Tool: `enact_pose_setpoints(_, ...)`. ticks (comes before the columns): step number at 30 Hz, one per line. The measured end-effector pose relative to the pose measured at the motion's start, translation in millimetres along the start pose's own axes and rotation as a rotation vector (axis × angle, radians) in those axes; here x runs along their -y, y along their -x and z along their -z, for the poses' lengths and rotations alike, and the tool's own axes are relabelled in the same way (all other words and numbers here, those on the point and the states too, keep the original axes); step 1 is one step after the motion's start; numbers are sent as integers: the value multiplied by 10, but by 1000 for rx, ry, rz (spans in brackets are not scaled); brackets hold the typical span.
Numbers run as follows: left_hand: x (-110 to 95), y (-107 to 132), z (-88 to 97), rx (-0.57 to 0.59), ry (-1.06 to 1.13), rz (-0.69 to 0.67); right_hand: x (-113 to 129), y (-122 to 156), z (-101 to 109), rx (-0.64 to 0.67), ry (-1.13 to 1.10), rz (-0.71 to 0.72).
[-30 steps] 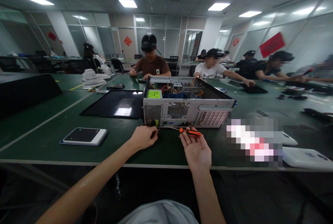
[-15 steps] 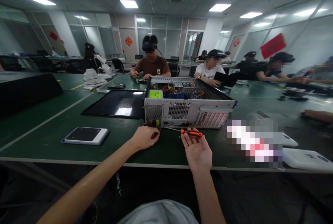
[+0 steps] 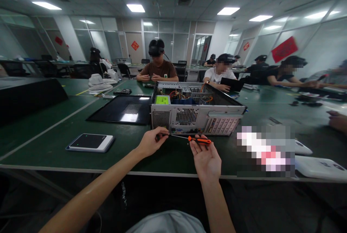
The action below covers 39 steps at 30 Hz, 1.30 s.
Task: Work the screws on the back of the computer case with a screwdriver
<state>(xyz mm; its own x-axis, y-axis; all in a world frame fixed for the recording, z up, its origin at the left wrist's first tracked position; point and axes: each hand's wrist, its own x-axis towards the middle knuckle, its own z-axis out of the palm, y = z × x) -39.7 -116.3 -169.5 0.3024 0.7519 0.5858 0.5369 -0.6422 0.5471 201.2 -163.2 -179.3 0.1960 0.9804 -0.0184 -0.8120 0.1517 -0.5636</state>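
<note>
An orange-and-black screwdriver (image 3: 200,141) rests across the fingers of my right hand (image 3: 208,162), which is turned palm up with the thumb by the handle. The thin metal shaft points left. My left hand (image 3: 152,142) is closed in a pinch beside the shaft's tip; whatever the fingers hold there, if anything, is too small and dark to name. Just beyond both hands lies an opened computer case (image 3: 187,115) on its side, its rear panel with vents and slot covers facing me. Coloured cables and a green-labelled power supply show inside it.
A black side panel (image 3: 123,109) lies left of the case. Nearer me sits a white-and-black device (image 3: 90,142). White items (image 3: 320,166) and a blurred-out patch are at the right. People sit across the green table (image 3: 173,162), one in a brown shirt (image 3: 159,70).
My left hand has risen slightly towards the screwdriver's tip, its fingers now meeting the shaft's end. The right hand and screwdriver stay nearly the same. The view has tilted up slightly.
</note>
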Motion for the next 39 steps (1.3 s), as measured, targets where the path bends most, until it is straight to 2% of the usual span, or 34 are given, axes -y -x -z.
enact_pose_setpoints(12,40,24,-47,-86,-79,-161,12,15,-51,-33,23,24)
enact_pose_setpoints(23,45,31,-38,-66,-111,-167,21,1,-27,-9,20,15)
enact_pose_setpoints(33,79,36,-57,-100,-37,-200,32,12,-39,2,34,3)
enact_pose_setpoints(39,38,35,-35,-87,-113,-247,24,-8,-26,12,34,2)
